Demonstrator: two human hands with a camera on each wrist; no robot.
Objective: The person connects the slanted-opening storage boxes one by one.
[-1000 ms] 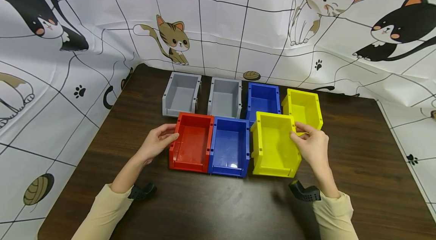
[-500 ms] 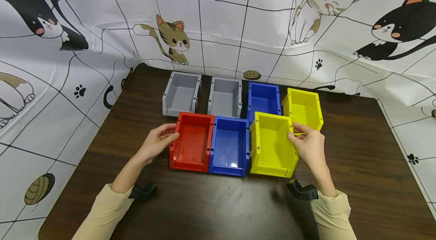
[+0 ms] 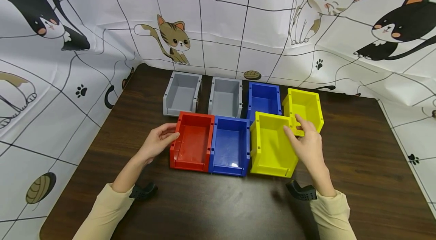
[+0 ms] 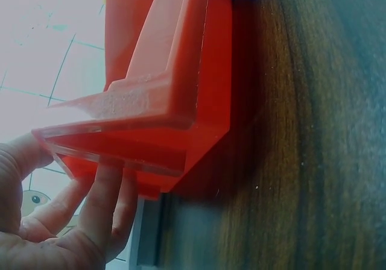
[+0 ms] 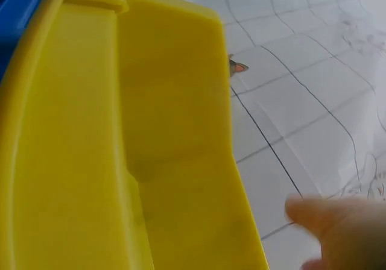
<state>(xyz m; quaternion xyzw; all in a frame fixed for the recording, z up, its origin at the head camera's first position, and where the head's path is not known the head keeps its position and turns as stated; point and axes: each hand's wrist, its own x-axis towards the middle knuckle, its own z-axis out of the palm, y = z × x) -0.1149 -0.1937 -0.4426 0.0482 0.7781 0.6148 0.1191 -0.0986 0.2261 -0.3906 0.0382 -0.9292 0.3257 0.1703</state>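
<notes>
In the head view, my left hand [image 3: 156, 143] pinches the left side wall of a red storage bin [image 3: 191, 145]. The left wrist view has the thumb at the bin's rim and fingers beneath the rim's edge. Against the red bin's right side stands a blue bin [image 3: 230, 143]. A front yellow bin [image 3: 274, 147] follows on the right, close beside the blue one. My right hand [image 3: 309, 147] hovers at the yellow bin's right wall, thumb and fingers spread and holding nothing. In the right wrist view, the hand [image 5: 353, 231] is blurred and apart from the yellow wall [image 5: 175, 101].
Behind the front row stand two grey bins [image 3: 182, 94], a second blue bin [image 3: 263, 98] and a second yellow bin [image 3: 304, 105], partly covered by the front bins. All stand on a dark wooden table [image 3: 218, 206]. A cat-print sheet [image 3: 225, 24] hangs behind.
The front yellow bin has shifted slightly left towards the front blue bin. My right hand has let go of its wall, fingers now spread. The left hand stays on the red bin.
</notes>
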